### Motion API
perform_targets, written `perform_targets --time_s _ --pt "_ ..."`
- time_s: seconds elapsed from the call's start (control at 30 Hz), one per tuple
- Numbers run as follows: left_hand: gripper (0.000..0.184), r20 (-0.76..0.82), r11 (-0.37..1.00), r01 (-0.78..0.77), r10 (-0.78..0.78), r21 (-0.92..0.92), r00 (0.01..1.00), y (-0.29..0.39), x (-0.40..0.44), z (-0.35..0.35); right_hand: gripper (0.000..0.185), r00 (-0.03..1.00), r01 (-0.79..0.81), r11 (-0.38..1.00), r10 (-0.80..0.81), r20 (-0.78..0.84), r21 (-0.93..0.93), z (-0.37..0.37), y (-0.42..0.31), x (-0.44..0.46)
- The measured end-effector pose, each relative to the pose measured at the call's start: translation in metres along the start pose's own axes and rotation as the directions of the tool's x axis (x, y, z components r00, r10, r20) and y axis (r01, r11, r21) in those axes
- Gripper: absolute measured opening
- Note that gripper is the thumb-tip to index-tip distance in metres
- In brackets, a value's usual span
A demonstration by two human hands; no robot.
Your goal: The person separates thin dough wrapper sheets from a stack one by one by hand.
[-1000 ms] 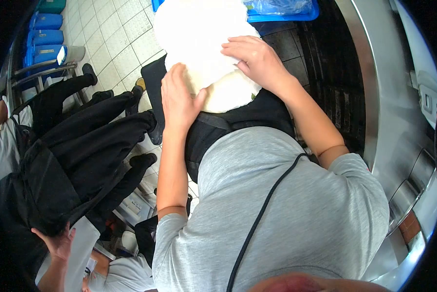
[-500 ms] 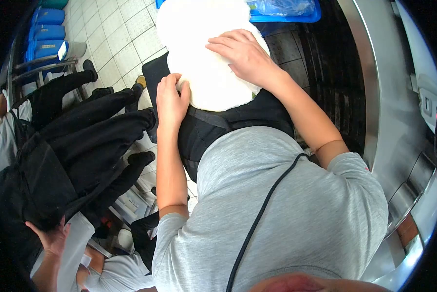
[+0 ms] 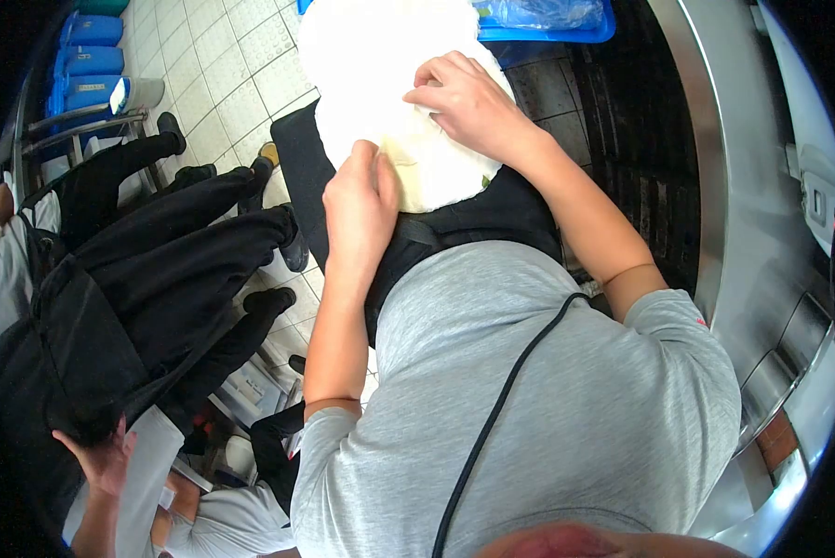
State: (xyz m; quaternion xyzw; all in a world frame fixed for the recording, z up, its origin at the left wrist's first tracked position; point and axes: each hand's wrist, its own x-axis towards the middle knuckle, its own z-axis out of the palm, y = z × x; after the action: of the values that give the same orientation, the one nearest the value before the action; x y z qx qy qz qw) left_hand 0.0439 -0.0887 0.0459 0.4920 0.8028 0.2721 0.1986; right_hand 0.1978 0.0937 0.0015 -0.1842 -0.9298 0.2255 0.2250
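A large, overexposed white mass (image 3: 389,84) with a rounded near edge lies in front of my torso, over my dark apron. Its near part looks pale yellow-green, with a small green bit at the right edge. My left hand (image 3: 362,181) is at its near left edge, fingers curled together against it; anything between them is too small to tell. On the right side of the mass, my right hand (image 3: 456,96) rests with thumb and bent fingers drawn close together. What the right fingertips hold, if anything, is lost in the glare.
Behind the mass is a blue tray (image 3: 566,35) with a clear plastic bag (image 3: 543,11). A steel edge (image 3: 701,139) runs along the right. Co-workers in dark clothing (image 3: 175,251) stand at left, one hand (image 3: 106,458) showing at lower left. Blue bins (image 3: 93,61) are at upper left.
My left hand moved left along the edge, then back right, its fingers now curled. My right hand shifted slightly left and its fingers drew together. The near part of the mass looks yellower than half a second ago.
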Motion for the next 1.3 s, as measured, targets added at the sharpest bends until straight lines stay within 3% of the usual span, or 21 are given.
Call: perform_targets --time_s 0.17,0.27,0.37,0.43,0.57,0.63,0.77,0.8,0.83,0.93,1.03,1.1,1.13,1.17,1.23,1.3 --pt "0.015 -0.013 0.999 -0.018 0.018 -0.03 1.0 0.019 -0.005 0.002 0.033 0.99 0.101 0.995 -0.099 -0.105 0.008 -0.007 0.003 -0.004" --pt "0.015 -0.075 0.999 -0.027 0.026 -0.024 0.997 0.021 0.002 -0.013 0.043 0.998 0.008 0.995 -0.001 -0.066 0.097 -0.02 -0.002 -0.008" --pt "0.011 -0.141 0.998 -0.01 0.002 -0.059 0.99 0.034 0.013 -0.032 0.042 0.984 -0.09 0.99 0.105 -0.142 0.107 -0.025 -0.008 -0.011" --pt "0.012 -0.214 0.993 -0.005 -0.02 -0.116 0.977 0.036 0.02 -0.034 0.041 0.948 -0.186 0.96 0.232 -0.22 0.21 -0.026 -0.013 -0.011" --pt "0.011 -0.238 0.991 -0.108 0.087 -0.079 0.967 0.021 0.028 -0.024 0.041 0.965 -0.179 0.963 0.212 -0.156 0.202 -0.019 -0.017 -0.016" --pt "0.013 -0.062 0.992 -0.118 0.116 -0.033 0.991 0.008 0.023 -0.014 0.04 0.993 -0.12 0.984 0.122 -0.007 0.135 -0.017 -0.011 -0.021" --pt "0.024 -0.002 0.948 -0.319 0.319 0.001 0.948 0.007 -0.005 0.01 0.048 0.987 -0.028 0.996 0.015 0.158 0.08 -0.031 -0.01 -0.02" --pt "0.018 0.124 0.959 -0.282 0.279 0.004 0.952 0.016 -0.01 0.005 0.054 0.976 -0.04 0.995 0.019 0.216 0.093 -0.037 -0.013 -0.017" --pt "0.018 0.143 0.95 -0.313 0.306 0.021 0.941 0.016 -0.012 0.008 0.061 0.962 -0.053 0.993 0.023 0.272 0.103 -0.04 -0.015 -0.015" --pt "0.019 0.112 0.926 -0.376 0.37 0.036 0.922 0.015 -0.015 0.014 0.073 0.966 -0.005 0.996 -0.019 0.257 0.091 -0.036 -0.017 -0.015" --pt "0.019 0.195 0.883 -0.469 0.456 0.021 0.868 0.007 -0.009 0.001 0.073 0.976 -0.032 0.999 0.025 0.218 0.028 -0.026 -0.021 -0.011" --pt "0.022 0.213 0.842 -0.532 0.538 -0.091 0.816 -0.001 -0.004 -0.009 0.069 0.975 -0.018 1.0 0.02 0.223 -0.014 -0.023 -0.023 -0.009" --pt "0.029 0.198 0.887 -0.432 0.459 -0.167 0.866 -0.007 -0.005 -0.008 0.064 0.974 -0.006 0.998 0.019 0.226 -0.057 -0.022 -0.024 -0.009" --pt "0.029 0.199 0.887 -0.431 0.458 -0.166 0.866 -0.009 -0.007 -0.006 0.064 0.974 -0.007 0.998 0.019 0.226 -0.056 -0.02 -0.025 -0.008" --pt "0.036 0.033 0.997 -0.078 0.078 0.015 0.996 -0.013 -0.011 -0.002 0.05 0.972 -0.062 0.994 0.079 0.22 -0.085 -0.018 -0.026 -0.008" --pt "0.036 0.03 0.998 -0.016 0.014 0.064 0.999 -0.027 -0.014 0.003 0.042 0.975 -0.076 0.995 0.087 0.204 -0.061 -0.011 -0.021 -0.009"
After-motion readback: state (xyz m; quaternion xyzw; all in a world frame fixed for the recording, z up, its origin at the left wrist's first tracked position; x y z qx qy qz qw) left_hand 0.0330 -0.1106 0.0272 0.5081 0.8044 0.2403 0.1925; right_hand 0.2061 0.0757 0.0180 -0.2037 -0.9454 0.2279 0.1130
